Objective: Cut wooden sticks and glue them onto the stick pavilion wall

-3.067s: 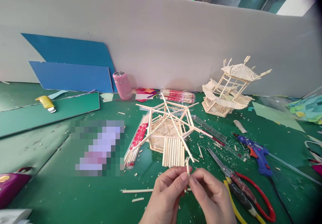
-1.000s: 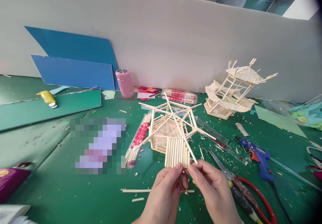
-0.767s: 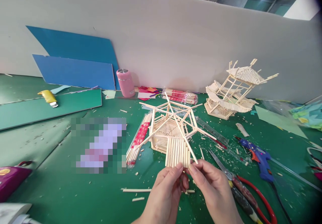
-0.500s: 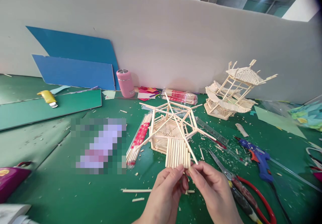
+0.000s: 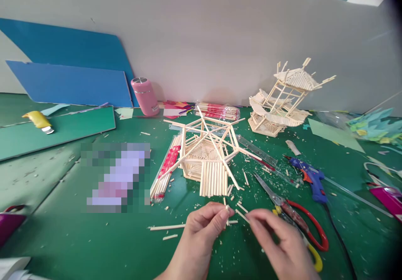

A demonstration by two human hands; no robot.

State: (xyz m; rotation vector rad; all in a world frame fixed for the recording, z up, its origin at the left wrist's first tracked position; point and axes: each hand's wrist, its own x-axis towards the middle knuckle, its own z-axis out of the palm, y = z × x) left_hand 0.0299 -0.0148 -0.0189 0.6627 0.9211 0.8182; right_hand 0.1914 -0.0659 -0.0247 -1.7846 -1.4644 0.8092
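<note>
Stick piece (image 5: 226,208), short and pale, was pinched upright between the thumb and fingers of the left hand (image 5: 205,223) above the green surface (image 5: 94,238), just in front of the stick model (image 5: 207,158). Right hand (image 5: 279,240) was blurred beside it, its fingers loosely apart, empty, near the scissors (image 5: 295,217).

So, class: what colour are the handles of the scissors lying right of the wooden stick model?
Red scissor handles, with a yellow-handled tool beside them; seen in the head view.
</note>
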